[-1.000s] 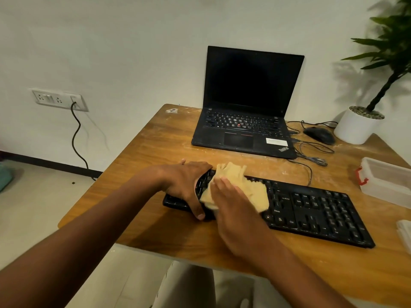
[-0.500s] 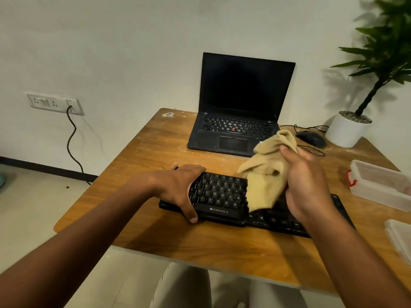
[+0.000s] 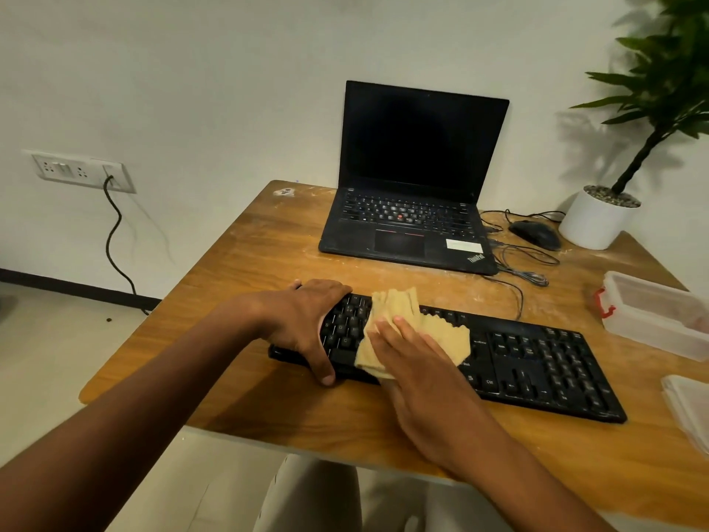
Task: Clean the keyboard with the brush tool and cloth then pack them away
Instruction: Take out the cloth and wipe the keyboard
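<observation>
pressing the cloth [image 3: 416,332] flat again onto the keyboard's [image 3: 537,359] left-middle keys with my right hand [image 3: 418,362], fingers spread, after lifting it bunched half a second ago, i steady the left end with my curled left hand [image 3: 307,324], so wiping continues.

Wooden table [image 3: 245,270] with keyboard [image 3: 537,362], laptop [image 3: 406,220], mouse [image 3: 535,234], potted plant [image 3: 598,220], plastic box [image 3: 660,316].

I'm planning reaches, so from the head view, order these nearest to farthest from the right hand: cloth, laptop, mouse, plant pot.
1. cloth, under the right hand
2. laptop, behind it
3. mouse, back right
4. plant pot, far right corner
</observation>
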`<state>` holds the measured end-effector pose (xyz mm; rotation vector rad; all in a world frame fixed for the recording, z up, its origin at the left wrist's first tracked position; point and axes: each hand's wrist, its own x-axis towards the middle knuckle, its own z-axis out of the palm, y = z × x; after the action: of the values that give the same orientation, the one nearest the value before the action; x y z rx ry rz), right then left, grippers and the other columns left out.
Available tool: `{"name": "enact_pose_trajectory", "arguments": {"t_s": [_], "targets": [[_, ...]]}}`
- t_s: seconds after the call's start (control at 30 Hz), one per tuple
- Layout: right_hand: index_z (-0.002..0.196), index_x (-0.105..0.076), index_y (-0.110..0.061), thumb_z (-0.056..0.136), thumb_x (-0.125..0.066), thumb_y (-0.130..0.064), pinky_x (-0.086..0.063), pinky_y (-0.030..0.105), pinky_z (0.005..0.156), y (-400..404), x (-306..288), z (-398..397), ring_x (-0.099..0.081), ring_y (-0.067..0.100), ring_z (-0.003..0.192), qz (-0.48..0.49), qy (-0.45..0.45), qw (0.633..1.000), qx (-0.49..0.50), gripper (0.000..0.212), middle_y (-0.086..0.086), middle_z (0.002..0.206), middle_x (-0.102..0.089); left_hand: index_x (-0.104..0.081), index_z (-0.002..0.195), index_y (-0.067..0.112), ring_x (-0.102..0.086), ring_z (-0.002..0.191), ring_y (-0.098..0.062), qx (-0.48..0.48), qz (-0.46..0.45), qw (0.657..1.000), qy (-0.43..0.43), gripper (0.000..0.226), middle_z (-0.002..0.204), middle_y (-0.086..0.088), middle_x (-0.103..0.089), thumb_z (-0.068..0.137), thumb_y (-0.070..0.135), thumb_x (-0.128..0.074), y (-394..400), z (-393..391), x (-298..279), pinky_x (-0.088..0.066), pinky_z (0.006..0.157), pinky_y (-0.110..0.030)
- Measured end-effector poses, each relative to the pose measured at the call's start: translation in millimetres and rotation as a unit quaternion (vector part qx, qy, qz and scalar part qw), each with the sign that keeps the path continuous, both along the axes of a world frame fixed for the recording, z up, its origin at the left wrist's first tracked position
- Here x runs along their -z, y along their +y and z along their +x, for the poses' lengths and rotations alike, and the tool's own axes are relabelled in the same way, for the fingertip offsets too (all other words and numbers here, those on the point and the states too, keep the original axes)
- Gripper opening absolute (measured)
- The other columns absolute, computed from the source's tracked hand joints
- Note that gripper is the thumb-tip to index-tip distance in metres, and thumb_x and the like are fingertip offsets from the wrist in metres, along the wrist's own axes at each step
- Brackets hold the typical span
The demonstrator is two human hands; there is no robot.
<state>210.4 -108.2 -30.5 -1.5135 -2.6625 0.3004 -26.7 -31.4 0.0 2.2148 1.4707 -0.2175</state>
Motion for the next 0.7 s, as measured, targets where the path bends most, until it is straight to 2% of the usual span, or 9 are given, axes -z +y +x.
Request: {"name": "enact_pose_trajectory", "arguments": {"t_s": [0.1,0.23,0.37,0.47,0.57,0.63,0.7], "targets": [[0.162,0.008,-0.035,0.113,-0.031,-0.029,0.013,0.029,0.127,-9.5,-1.0,20.7,0.026,0.003,0.152,0.012,-0.011,0.999,0.045,0.063,-0.020,0.164,0.019,0.002,0.165,0.024,-0.005,0.156,-0.015,-0.002,-0.003,1.000,-0.007,0.140,0.172,0.007,-0.007,0.065,0.055,-0.092,-1.7,-0.1,-0.4,0.001,0.128,-0.043],[0.166,-0.003,-0.023,0.113,-0.030,-0.030,0.006,0.034,0.128,21.8,5.0,6.7,0.017,0.016,0.158,0.018,0.038,0.990,0.133,0.060,-0.004,0.174,0.005,0.001,0.165,0.023,-0.004,0.157,-0.016,-0.003,-0.003,1.000,-0.007,0.139,0.172,0.006,-0.006,0.066,0.052,-0.093,-4.2,1.8,-3.6,0.001,0.127,-0.043],[0.166,-0.014,-0.016,0.113,-0.032,-0.027,0.010,0.034,0.124,38.7,11.8,-37.7,0.013,0.019,0.159,0.021,0.096,0.993,0.061,0.057,0.002,0.175,-0.004,-0.006,0.164,0.023,-0.013,0.154,-0.016,-0.003,0.006,1.000,-0.013,0.136,0.167,0.004,-0.019,0.064,0.052,-0.094,-4.7,2.8,-4.0,-0.004,0.129,-0.043],[0.167,-0.006,-0.021,0.114,-0.029,-0.031,0.013,0.028,0.123,16.5,8.7,-32.5,0.017,0.011,0.158,0.021,0.078,0.997,0.006,0.059,-0.006,0.175,0.002,-0.006,0.163,0.025,-0.013,0.154,-0.016,0.001,0.007,1.000,-0.014,0.136,0.167,0.005,-0.020,0.063,0.054,-0.094,-3.1,1.2,-3.3,-0.004,0.129,-0.044],[0.164,0.015,-0.031,0.114,-0.024,-0.034,0.016,0.027,0.123,-5.1,6.6,-2.2,0.032,0.003,0.150,-0.001,0.020,1.000,0.012,0.063,-0.018,0.166,0.025,-0.001,0.164,0.027,-0.008,0.156,-0.015,-0.003,-0.003,1.000,-0.012,0.138,0.170,0.005,-0.011,0.065,0.053,-0.093,-2.8,0.8,-2.4,-0.001,0.128,-0.042],[0.163,0.015,-0.032,0.114,-0.026,-0.032,0.015,0.028,0.122,-1.3,5.5,10.0,0.031,0.004,0.151,0.005,0.005,0.999,0.052,0.064,-0.019,0.164,0.025,0.000,0.164,0.026,-0.007,0.156,-0.016,-0.009,-0.008,1.000,-0.014,0.138,0.171,0.006,-0.009,0.065,0.051,-0.093,-3.3,0.6,-2.1,-0.001,0.127,-0.041],[0.165,0.006,-0.025,0.113,-0.029,-0.029,0.010,0.031,0.126,17.3,7.7,7.7,0.024,0.012,0.155,0.028,0.021,0.996,0.086,0.063,-0.010,0.171,0.015,0.000,0.165,0.026,-0.006,0.156,-0.016,-0.009,-0.007,1.000,-0.013,0.139,0.172,0.005,-0.007,0.065,0.050,-0.094,-3.5,1.3,-2.3,-0.001,0.127,-0.042]]}}
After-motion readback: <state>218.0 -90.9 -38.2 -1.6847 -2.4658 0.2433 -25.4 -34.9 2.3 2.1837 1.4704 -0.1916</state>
